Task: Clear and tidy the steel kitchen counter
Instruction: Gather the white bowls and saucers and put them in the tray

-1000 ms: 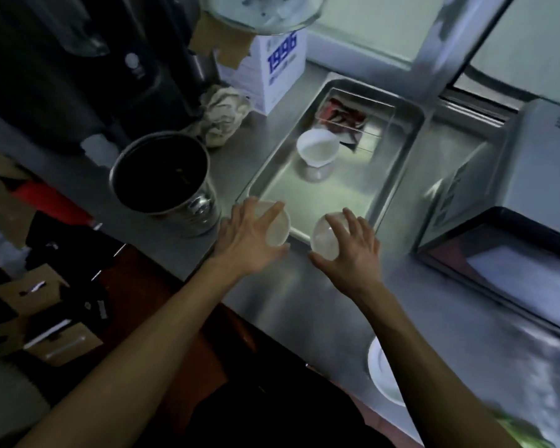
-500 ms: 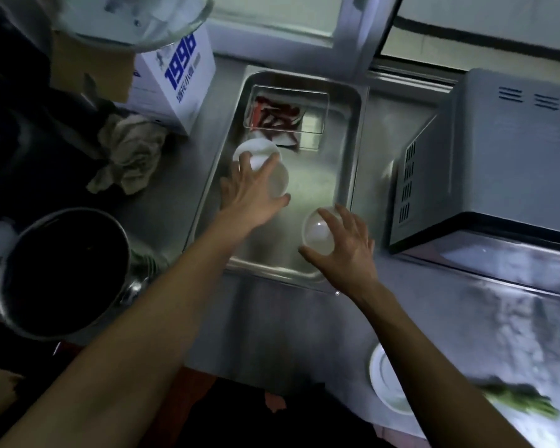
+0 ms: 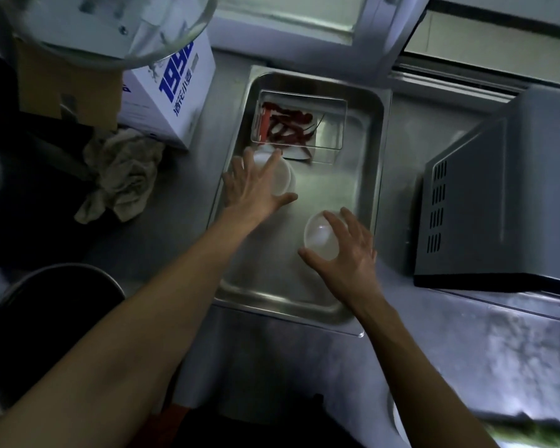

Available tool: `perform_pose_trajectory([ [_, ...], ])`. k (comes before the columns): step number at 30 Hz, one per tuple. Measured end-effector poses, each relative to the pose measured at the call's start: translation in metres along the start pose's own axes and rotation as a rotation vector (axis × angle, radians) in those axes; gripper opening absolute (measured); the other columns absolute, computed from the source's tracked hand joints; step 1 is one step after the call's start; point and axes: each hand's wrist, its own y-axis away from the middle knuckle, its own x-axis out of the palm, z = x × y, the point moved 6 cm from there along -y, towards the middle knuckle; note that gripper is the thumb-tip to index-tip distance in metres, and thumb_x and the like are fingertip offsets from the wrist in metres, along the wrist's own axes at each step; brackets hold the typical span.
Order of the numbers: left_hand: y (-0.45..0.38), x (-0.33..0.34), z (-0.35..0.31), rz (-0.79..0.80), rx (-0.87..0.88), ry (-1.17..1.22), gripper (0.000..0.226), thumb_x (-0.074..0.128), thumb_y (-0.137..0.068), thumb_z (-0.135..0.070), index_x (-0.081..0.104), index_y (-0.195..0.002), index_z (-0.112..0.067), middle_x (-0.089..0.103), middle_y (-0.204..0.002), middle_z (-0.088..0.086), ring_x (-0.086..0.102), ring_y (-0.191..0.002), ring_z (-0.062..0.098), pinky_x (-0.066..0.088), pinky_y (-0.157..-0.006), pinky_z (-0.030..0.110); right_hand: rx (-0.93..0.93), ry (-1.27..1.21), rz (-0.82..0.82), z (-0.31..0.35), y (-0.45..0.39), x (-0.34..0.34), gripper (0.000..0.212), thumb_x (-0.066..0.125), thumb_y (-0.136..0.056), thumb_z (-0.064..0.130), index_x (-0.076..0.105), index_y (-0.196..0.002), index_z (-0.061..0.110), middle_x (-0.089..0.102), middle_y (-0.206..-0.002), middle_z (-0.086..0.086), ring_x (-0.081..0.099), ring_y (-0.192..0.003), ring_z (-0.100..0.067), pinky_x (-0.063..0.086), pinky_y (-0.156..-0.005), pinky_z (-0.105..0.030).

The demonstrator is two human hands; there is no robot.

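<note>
Both hands work over a steel tray (image 3: 377, 176) on the counter. Left hand (image 3: 253, 185) grips a white cup (image 3: 280, 179) stacked near the tray's far-left, beside a clear box of red chillies (image 3: 291, 124). Right hand (image 3: 345, 250) holds a clear cup (image 3: 319, 237) above the tray's middle. Outside the tray, a rag (image 3: 123, 176) and pot (image 3: 46, 318) seemingly await tidying.

Both hands are over the steel tray (image 3: 377, 150) on the table (image 3: 466, 350). The left hand (image 3: 251, 189) wraps its grip round a white cup (image 3: 283, 179) at the tray's left side, just below the clear box of red chillies (image 3: 299, 122). The right hand (image 3: 346, 250) holds a clear cup (image 3: 319, 237) nearer the tray's front. Left of the tray lies a crumpled cloth (image 3: 123, 176); to its right stands a grey microwave (image 3: 505, 205).
</note>
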Motion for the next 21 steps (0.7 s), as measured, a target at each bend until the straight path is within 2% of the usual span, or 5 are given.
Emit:
perform_pose_trajectory([
  [6, -0.008, 0.018, -0.007, 0.057, 0.020, 0.075, 0.105, 0.069, -0.069, -0.074, 0.013, -0.152, -0.044, 0.003, -0.159, 0.011, 0.016, -0.141, 0.041, 0.024, -0.110, 0.062, 0.003, -0.004, 0.049, -0.002, -0.015, 0.008, 0.083, 0.069, -0.077, 0.064, 0.029, -0.148, 0.043, 0.019, -0.162, 0.008, 0.017, -0.147, -0.022, 0.020, -0.115, -0.047],
  [15, -0.019, 0.037, -0.008, 0.101, 0.043, 0.024, 0.105, 0.073, -0.073, -0.066, 0.009, -0.152, -0.044, -0.003, -0.162, 0.011, 0.005, -0.146, 0.044, 0.021, -0.112, 0.064, 0.018, -0.047, 0.026, -0.013, -0.031, 0.004, 0.083, 0.071, -0.076, 0.062, 0.033, -0.147, 0.042, 0.023, -0.161, 0.007, 0.021, -0.146, -0.022, 0.025, -0.114, -0.051],
  [21, -0.013, 0.048, -0.021, 0.138, 0.091, 0.051, 0.099, 0.069, -0.078, -0.066, 0.006, -0.152, -0.047, -0.009, -0.165, 0.006, -0.008, -0.151, 0.039, 0.006, -0.117, 0.062, -0.032, -0.051, -0.010, -0.015, -0.045, 0.001, 0.084, 0.072, -0.075, 0.060, 0.036, -0.147, 0.038, 0.026, -0.160, 0.003, 0.023, -0.146, -0.023, 0.028, -0.114, -0.053],
])
